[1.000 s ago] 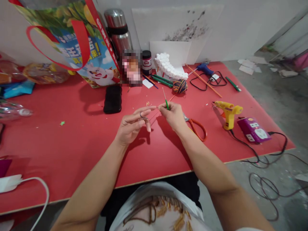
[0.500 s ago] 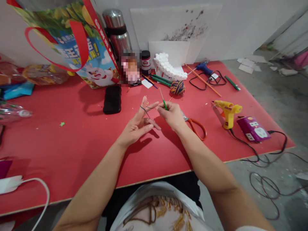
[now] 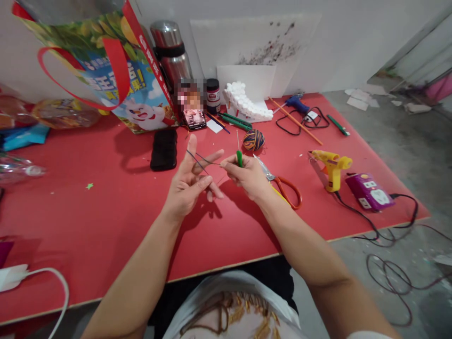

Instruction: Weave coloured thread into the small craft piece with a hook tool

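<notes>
A thin strand of dark yarn (image 3: pixel 199 162) loops round the raised index finger of my left hand (image 3: pixel 189 186) and passes by its thumb, the other fingers spread. From there the strand runs across to the fingertips of my right hand (image 3: pixel 245 174), which pinch it. That hand is also closed round a crochet hook (image 3: pixel 239 158) with a green handle, its thin metal shaft pointing up. Just beyond it lies a multicoloured ball of yarn (image 3: pixel 254 140). Scissors with orange handles (image 3: pixel 289 190) lie beside my right wrist, partly covered by the forearm.
On the red table (image 3: pixel 116 226), a yellow glue gun (image 3: pixel 332 167) and purple power socket (image 3: pixel 369 192) are at right. A black case (image 3: pixel 164 149), phone (image 3: pixel 195 120), jar (image 3: pixel 213 95), steel flask (image 3: pixel 173 52) and large bag (image 3: pixel 106 70) stand or lie behind. Cords hang off the right edge.
My left hand has moved left, away from my right hand, and the yarn between them is stretched longer. The yarn ball has shifted slightly left and nearer.
</notes>
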The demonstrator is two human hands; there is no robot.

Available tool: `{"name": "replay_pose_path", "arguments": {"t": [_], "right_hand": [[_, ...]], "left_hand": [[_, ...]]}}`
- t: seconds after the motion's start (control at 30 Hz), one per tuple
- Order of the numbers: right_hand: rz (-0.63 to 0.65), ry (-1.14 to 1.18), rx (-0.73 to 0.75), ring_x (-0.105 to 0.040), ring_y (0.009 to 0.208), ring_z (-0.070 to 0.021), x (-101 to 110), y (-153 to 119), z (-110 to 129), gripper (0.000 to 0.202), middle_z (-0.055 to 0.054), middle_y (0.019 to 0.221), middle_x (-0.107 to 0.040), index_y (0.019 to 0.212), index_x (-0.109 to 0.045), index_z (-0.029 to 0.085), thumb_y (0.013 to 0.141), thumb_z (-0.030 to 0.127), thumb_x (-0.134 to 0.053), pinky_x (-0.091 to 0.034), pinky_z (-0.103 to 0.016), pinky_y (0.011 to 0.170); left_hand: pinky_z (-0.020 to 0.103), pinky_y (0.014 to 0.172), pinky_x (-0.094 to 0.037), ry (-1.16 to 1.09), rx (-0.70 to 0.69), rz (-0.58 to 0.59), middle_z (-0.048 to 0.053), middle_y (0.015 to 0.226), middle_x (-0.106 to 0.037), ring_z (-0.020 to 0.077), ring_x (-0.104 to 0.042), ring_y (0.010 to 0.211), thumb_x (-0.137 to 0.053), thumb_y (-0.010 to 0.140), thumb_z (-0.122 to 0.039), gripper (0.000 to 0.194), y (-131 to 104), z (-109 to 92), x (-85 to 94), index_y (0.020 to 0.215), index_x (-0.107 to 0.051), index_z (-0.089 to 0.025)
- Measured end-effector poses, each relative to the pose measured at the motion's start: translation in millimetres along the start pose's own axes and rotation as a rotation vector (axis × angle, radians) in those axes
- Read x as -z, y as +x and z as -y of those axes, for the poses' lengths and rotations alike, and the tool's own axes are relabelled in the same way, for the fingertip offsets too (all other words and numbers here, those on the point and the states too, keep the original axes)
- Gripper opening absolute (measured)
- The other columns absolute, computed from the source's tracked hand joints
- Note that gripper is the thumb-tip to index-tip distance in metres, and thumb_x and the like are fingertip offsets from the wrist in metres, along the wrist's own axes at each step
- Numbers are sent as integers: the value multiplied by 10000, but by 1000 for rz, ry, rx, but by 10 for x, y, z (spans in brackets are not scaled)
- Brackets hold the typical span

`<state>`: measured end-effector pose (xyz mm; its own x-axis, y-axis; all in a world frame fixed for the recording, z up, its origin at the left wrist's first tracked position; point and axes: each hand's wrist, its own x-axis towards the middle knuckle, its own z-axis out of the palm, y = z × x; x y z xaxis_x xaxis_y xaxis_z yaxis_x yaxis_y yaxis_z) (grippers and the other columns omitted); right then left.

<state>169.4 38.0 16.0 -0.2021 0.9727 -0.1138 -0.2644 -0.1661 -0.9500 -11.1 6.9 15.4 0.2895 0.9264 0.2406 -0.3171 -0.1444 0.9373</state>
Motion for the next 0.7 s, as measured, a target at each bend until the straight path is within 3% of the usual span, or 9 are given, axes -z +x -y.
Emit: {"name": "replay_pose_path", "arguments": {"t": [0.2,0.37,0.5,0.7], "right_hand": [[58,207,-21,-311,472,-73,-297,-7,55,363,87,524,-451,808,-689,194,701,491,-869,-180,-258,460],[68,205,31,-270,465,-73,-459,240,380,264,95,551,-420,840,-681,215,770,417,-835,-161,-261,454],[36,155,94,-205,452,-67,-414,495,804,138,112,545,-346,844,-639,214,899,291,-739,-150,-243,445],[38,33,262,-208,441,-46,-281,615,1511,141,114,579,-342,944,-641,201,979,325,-698,-170,-217,442]], "left_hand": [[168,430,-486,21,-83,-137,64,1480,-677,102,-752,633,-700,979,-193,772,101,-319,58,1614,-380,-492],[198,344,-402,45,-146,-154,27,1269,-794,57,-605,469,-762,939,-206,749,594,-579,31,1597,-457,-394],[192,289,-204,70,-113,-198,-35,1095,-833,-10,-340,307,-616,969,25,845,1191,-871,-104,1659,-317,-360],[85,334,-199,177,-172,-26,-54,1065,-835,-61,-350,261,-449,989,134,860,1817,-1413,-405,1681,-122,-259]]}}
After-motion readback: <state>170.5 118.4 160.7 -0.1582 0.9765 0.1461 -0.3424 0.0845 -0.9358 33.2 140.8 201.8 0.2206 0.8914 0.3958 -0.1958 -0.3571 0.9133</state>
